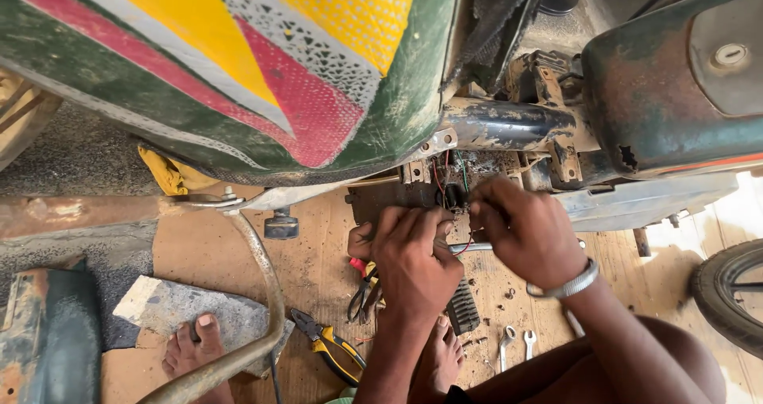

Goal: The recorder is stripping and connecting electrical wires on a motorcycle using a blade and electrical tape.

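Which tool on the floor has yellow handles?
The pliers, lying left of the left hand. The two spanners farther right are plain silver metal with no coloured grips.

Scuffed painted metal body panel (238, 62), rusty rough frame tube (509, 126), matt wooden floorboards (318, 253), shiny steel spanners (517, 344)

**Shaded daylight, glare at one edge**

Soft daylight fills the scene — bright enough for colour and grain everywhere. The right hand (524, 233) and left hand (413, 253) are evenly lit and sharp, casting only faint shadows. Above them, the wiring recess (453, 181) sits dark. Far beside the right hand, sunlit ground (747, 205) blows out white. Lines bow slightly toward the corners — wide-lens distortion.
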